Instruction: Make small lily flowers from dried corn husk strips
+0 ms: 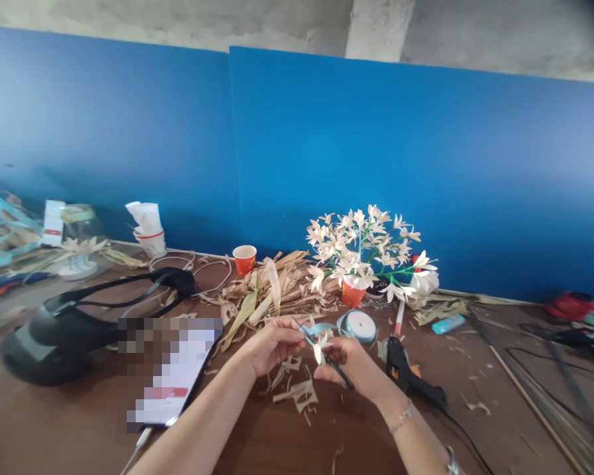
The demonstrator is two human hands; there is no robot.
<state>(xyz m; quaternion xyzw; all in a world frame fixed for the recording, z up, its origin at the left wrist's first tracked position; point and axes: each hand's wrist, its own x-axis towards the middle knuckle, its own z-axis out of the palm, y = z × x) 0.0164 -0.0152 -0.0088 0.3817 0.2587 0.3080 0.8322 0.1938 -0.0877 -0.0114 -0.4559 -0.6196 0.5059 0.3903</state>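
Observation:
Over the middle of the table, my left hand (277, 344) pinches the end of a thin stem beside a light blue ribbon (321, 328). My right hand (349, 363) is closed around a small cream-coloured flower (321, 348) made of pale husk-like petals. A slim black tool (339, 373) sticks out below the fingers of that hand; its kind cannot be made out. Just behind, the ribbon leads toward a ribbon spool (361, 324). Cut pale husk scraps (301, 394) lie on the table beneath both hands.
An orange paper cup (352, 293) holds a bunch of white flowers (366, 247). Dry husks (282, 290) lie left of it, near another orange cup (245, 260). A black glue gun (410, 379) rests at right, a phone (175, 386) and black headset (59, 336) at left. A blue panel (400, 152) stands behind.

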